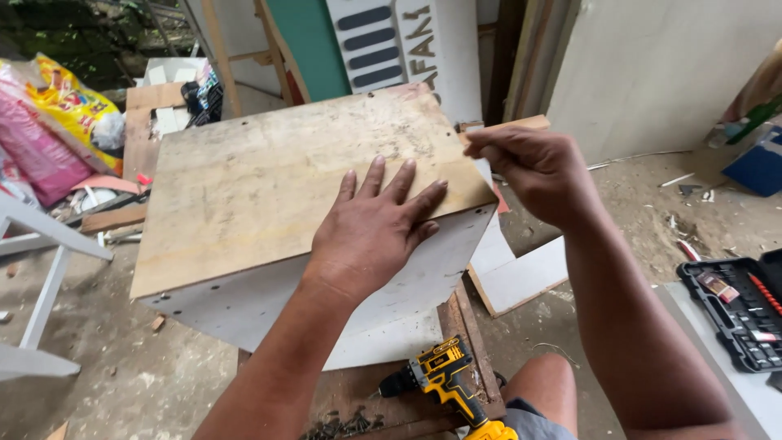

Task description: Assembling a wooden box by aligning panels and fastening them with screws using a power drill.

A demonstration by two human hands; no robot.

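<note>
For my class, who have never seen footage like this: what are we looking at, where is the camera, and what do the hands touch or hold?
One picture, taken by a camera worn on a person's head, looking down at their own bare arms. The left hand lies flat, fingers spread, on a worn plywood panel topping a white box. The right hand is pinched shut at the panel's far corner; what it grips is too small to tell. Below, a yellow cordless drill and loose screws lie on a board. A black bit case sits at right.
</note>
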